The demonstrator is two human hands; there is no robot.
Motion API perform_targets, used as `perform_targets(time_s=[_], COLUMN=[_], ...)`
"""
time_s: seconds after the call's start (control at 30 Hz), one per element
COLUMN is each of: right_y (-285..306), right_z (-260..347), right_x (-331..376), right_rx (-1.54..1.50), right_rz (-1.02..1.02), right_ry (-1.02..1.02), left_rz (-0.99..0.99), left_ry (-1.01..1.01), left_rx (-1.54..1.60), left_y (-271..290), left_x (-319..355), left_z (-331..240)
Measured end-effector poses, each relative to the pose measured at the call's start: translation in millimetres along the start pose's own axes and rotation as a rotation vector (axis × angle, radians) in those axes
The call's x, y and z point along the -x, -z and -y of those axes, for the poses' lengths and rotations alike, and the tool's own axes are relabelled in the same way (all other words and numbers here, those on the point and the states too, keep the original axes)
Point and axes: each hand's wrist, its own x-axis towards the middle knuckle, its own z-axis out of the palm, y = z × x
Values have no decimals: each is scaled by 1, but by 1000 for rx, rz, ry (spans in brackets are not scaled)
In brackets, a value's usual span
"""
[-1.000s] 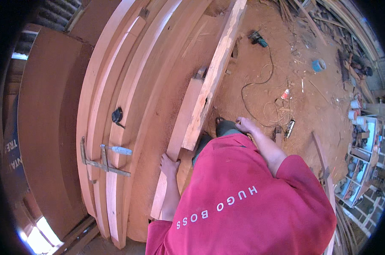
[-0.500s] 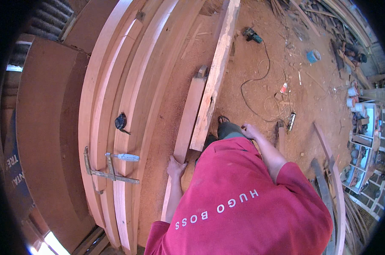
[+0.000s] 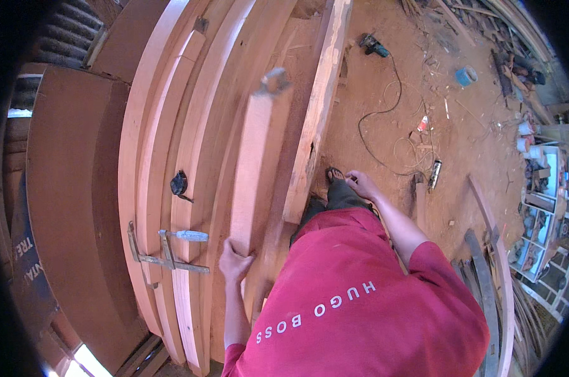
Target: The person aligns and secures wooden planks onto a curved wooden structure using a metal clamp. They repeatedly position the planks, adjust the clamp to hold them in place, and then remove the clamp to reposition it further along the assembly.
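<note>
My left hand (image 3: 236,259) grips a squared wooden beam (image 3: 251,169), thumb across its near part. Motion blurs the beam; its far end carries a greyish piece (image 3: 273,81) too smeared to identify. Left of it several long planed timbers (image 3: 199,135) lie side by side. A bar clamp (image 3: 171,261) with a pale handle spans them, and a dark tape measure (image 3: 179,183) rests on top. To the beam's right stands a rough-edged plank (image 3: 316,119). My right hand (image 3: 362,185) hangs near my sandalled foot with fingers curled; whatever they hold, if anything, is hidden.
A corded power tool (image 3: 373,45) lies on the dusty floor, its cable looping back. Beyond are a blue tin (image 3: 466,76), a cylindrical can (image 3: 434,174) and scrap wood. A white shelf unit (image 3: 539,220) stands right; brown panels (image 3: 71,207) lean left.
My left hand has moved left with the beam, swinging it away from the rough plank toward the row of timbers. My right hand has shifted slightly left and forward.
</note>
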Motion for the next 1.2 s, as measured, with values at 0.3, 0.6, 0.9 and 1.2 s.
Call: perform_targets(time_s=[0.3, 0.6, 0.9, 1.2], right_y=[1, 15, 79, 200], right_z=[80, 207, 313, 376], right_x=[-29, -30, -62, -152], right_rx=[-331, -421, -416, -409], right_rz=[-112, 80, 56, 117], right_ry=[127, 563, 1168, 1549], left_rz=[-448, -904, -1517, -1549], left_ry=[-226, -354, -426, -199], left_rx=[541, 872, 1047, 1602], left_y=[168, 277, 291, 232], left_x=[42, 109, 123, 67], left_z=[-45, -41, -182, -232])
